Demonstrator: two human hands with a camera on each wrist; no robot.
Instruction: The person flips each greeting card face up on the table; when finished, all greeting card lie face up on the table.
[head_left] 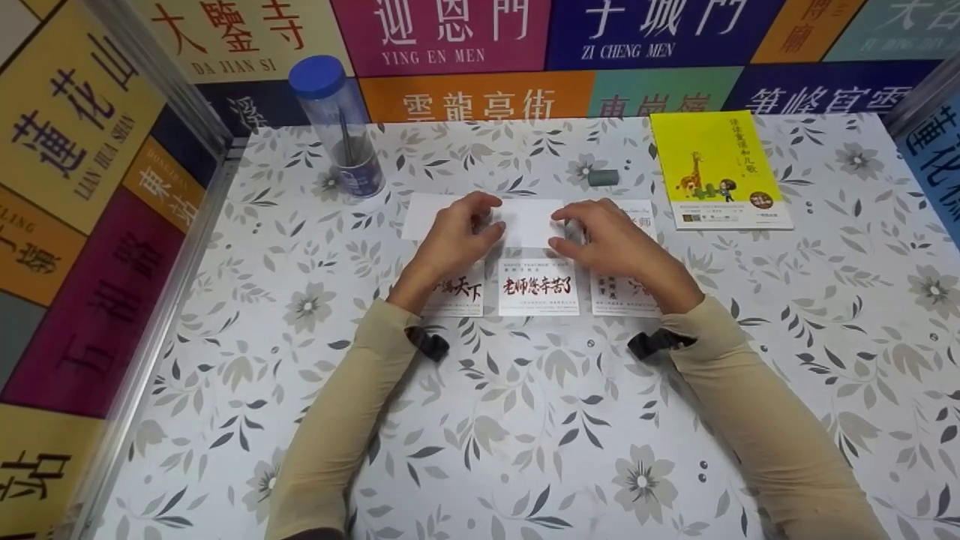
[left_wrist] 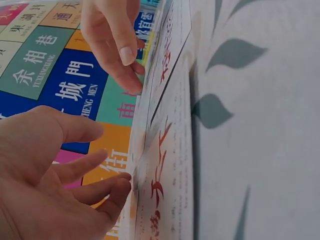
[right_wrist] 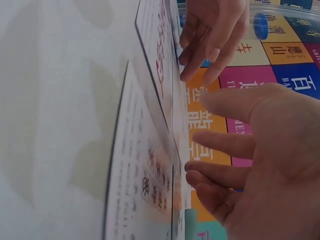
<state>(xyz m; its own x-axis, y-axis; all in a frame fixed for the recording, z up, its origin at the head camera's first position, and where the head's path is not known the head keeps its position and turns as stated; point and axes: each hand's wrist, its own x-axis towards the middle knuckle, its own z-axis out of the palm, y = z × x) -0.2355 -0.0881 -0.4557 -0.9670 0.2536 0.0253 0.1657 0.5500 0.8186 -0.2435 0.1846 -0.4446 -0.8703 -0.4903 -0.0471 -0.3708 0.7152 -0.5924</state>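
At the centre of the frame, the left hand [head_left: 457, 236] and right hand [head_left: 607, 240] rest loosely spread fingertips on a white paper strip [head_left: 525, 217], gripping nothing. Just below it lie three printed cards [head_left: 538, 286] on the floral table [head_left: 525, 420].

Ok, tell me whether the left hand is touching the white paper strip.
Touching: in the head view the left hand rests its fingertips on the white paper strip, no gap visible.
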